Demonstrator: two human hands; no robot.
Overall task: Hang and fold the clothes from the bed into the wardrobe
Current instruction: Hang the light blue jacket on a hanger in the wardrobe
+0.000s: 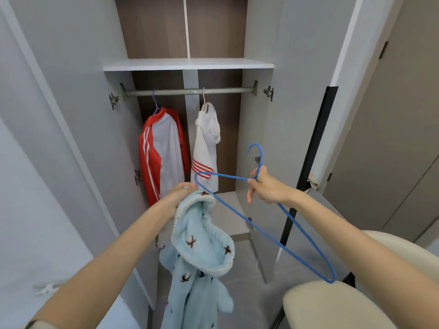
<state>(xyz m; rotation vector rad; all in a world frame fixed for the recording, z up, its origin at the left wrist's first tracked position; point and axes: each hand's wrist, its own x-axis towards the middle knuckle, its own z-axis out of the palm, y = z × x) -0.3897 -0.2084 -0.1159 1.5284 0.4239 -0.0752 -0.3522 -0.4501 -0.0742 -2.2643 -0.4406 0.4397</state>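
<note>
My left hand (177, 194) grips the neck opening of a fluffy light-blue garment (202, 252) with small dark-red marks, which hangs down in front of the open wardrobe. My right hand (266, 187) pinches a blue wire hanger (268, 236) just below its hook. The hanger's left end sits at the garment's collar, beside my left hand, and its right end points down toward the floor. Inside the wardrobe, a red-and-white jacket (162, 153) and a white garment with red stripes (206, 148) hang from the metal rail (187, 91).
Both wardrobe doors (71, 110) stand open left and right. A white shelf (187, 64) spans above the rail. A low inner shelf (228, 214) sits at the wardrobe's bottom right. A cream rounded chair back (332, 305) is at the lower right.
</note>
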